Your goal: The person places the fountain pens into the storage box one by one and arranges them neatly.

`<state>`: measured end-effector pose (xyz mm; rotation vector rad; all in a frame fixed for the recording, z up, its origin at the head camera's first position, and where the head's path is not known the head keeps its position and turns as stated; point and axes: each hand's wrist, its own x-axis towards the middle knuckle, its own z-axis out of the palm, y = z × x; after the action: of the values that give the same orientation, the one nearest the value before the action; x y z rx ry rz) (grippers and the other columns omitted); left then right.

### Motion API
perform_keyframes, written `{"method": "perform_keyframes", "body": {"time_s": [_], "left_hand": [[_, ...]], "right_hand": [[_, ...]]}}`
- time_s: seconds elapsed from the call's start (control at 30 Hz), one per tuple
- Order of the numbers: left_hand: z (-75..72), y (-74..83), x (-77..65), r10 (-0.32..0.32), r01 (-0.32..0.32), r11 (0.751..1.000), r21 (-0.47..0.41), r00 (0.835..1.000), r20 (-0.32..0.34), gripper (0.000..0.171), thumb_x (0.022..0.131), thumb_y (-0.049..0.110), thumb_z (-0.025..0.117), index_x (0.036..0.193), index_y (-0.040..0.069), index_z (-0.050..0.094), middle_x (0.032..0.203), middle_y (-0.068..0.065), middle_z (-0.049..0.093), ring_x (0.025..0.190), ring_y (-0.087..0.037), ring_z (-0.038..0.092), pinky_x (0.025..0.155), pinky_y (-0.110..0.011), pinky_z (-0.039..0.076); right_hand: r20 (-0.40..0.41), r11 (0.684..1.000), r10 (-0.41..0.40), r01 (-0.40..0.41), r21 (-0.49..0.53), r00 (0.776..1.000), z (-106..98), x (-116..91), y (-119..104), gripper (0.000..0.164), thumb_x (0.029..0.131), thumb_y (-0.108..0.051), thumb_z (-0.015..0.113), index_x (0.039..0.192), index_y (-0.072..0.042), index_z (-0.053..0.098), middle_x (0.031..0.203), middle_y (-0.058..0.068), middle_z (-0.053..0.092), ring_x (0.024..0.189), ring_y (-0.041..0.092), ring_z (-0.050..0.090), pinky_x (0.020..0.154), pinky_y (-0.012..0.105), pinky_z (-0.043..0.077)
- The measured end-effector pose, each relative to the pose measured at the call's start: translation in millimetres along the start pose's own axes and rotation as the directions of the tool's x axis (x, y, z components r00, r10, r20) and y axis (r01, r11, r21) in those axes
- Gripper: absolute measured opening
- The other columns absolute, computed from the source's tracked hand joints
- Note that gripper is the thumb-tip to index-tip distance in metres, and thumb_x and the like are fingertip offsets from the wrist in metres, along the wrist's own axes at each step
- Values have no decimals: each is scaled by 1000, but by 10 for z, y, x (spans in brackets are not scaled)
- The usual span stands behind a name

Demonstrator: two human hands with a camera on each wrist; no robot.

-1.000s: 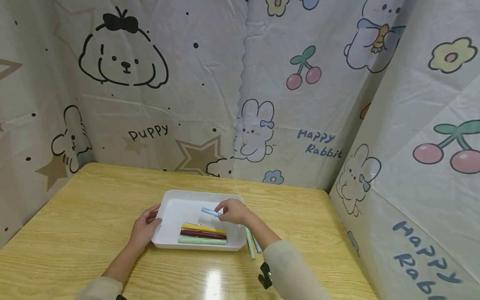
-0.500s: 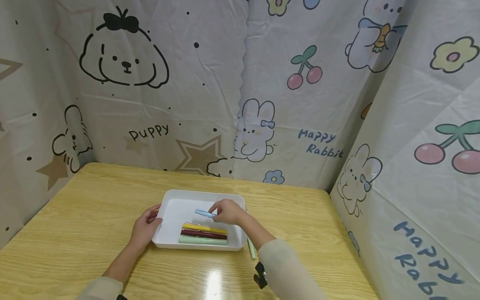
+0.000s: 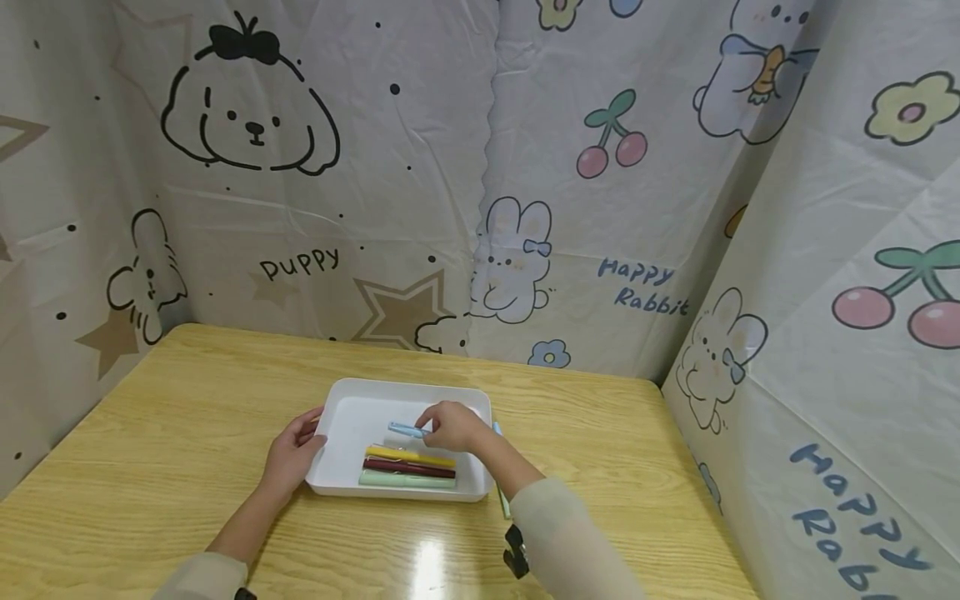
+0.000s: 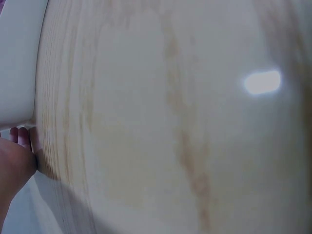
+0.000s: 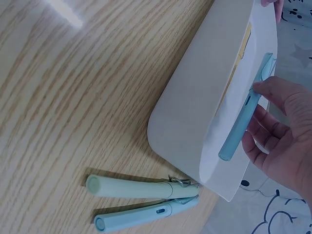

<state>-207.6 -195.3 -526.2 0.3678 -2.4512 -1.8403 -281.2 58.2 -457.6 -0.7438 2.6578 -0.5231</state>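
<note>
In the head view my right hand (image 3: 453, 427) pinches a light blue capped pen (image 3: 407, 429) over the white tray (image 3: 397, 493). The right wrist view shows the thumb on one side of that pen, near its clip, and fingers on the other. Lying side by side along the tray's near part are a yellow pen (image 3: 420, 457), a dark red pen (image 3: 408, 468) and a light green pen (image 3: 405, 481). My left hand (image 3: 287, 458) holds the tray's left side, thumb at the rim and fingers along the outer wall.
Outside the tray's right end, a second light green pen (image 5: 131, 187) and another light blue pen (image 5: 131, 219) lie on the wooden table (image 3: 360, 550). In the head view my right forearm partly covers them. A printed cloth (image 3: 420, 167) hangs behind the table and along its sides.
My right hand has moved left with the light blue pen, further over the tray, then slightly lower. My left hand and the tray stay in place.
</note>
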Motion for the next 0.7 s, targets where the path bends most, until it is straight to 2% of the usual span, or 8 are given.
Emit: {"method": "perform_keyframes", "body": {"time_s": [0.1,0.4,0.7], "left_hand": [[-3,-10,7,1,-1,1000,1,1000,2,49,95,10,46,143,8,37,136,-22,47,120,-27,46,76,-8,37],[4,-1,5,-6,6,1000,4,1000,2,49,95,11,46,143,9,37,136,-21,46,121,-28,46,84,-18,40],[0,-15,19,-8,8,1000,-11,1000,0,49,95,10,47,143,10,38,136,-21,47,120,-27,45,77,-10,37]], "right_hand": [[2,1000,10,-10,6,1000,27,23,6,24,83,-17,67,106,-18,71,79,-4,60,67,8,47,60,21,39],[-7,1000,-15,15,7,1000,90,53,-31,25,82,-14,66,106,-16,71,69,-5,56,57,7,42,54,20,34],[-17,1000,-14,14,2,1000,141,74,-71,25,82,-14,66,106,-17,71,72,-5,59,60,7,44,57,20,37]]}}
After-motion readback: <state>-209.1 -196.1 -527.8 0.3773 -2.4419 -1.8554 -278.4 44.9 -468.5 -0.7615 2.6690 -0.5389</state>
